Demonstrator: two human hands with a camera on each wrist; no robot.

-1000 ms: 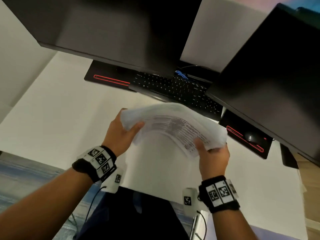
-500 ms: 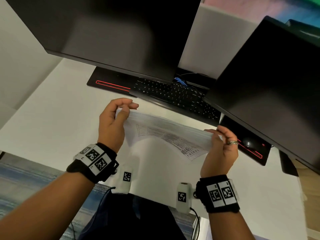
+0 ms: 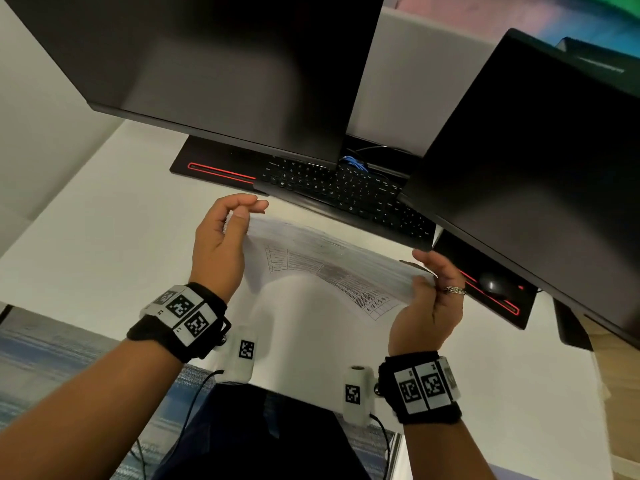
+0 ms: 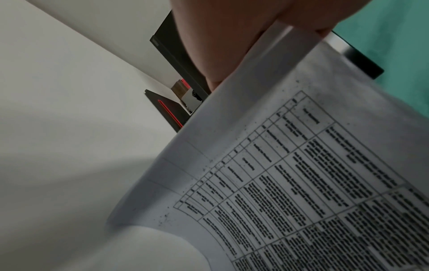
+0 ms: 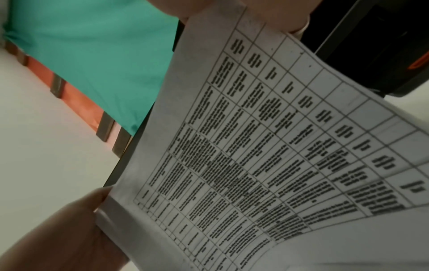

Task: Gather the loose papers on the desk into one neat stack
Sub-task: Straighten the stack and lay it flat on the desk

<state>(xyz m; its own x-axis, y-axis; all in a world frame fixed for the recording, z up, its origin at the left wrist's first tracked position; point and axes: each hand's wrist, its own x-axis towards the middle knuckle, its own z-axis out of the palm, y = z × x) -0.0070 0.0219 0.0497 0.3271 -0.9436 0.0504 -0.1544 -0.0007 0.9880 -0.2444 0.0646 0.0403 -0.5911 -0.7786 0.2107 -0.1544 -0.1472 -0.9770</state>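
Note:
A stack of printed papers (image 3: 322,268) with tables stands on its long edge over the white desk (image 3: 104,244), bowed between both hands. My left hand (image 3: 221,244) grips its left end with curled fingers and thumb, and my right hand (image 3: 429,296) grips its right end. In the left wrist view the paper stack (image 4: 290,174) fills the lower right under my fingers (image 4: 223,45). The right wrist view has the table-printed paper stack (image 5: 267,146) pinched at the top, with the other hand (image 5: 69,234) holding its far end.
Two dark monitors (image 3: 214,64) (image 3: 540,161) hang over the back of the desk. A black keyboard (image 3: 332,188) lies under them on a black pad with red trim (image 3: 221,173). A black mouse (image 3: 493,284) sits right of my right hand.
The papers went from a drooping curled bundle to a stack held upright on its edge. Both hands shifted outward to its ends and rose slightly.

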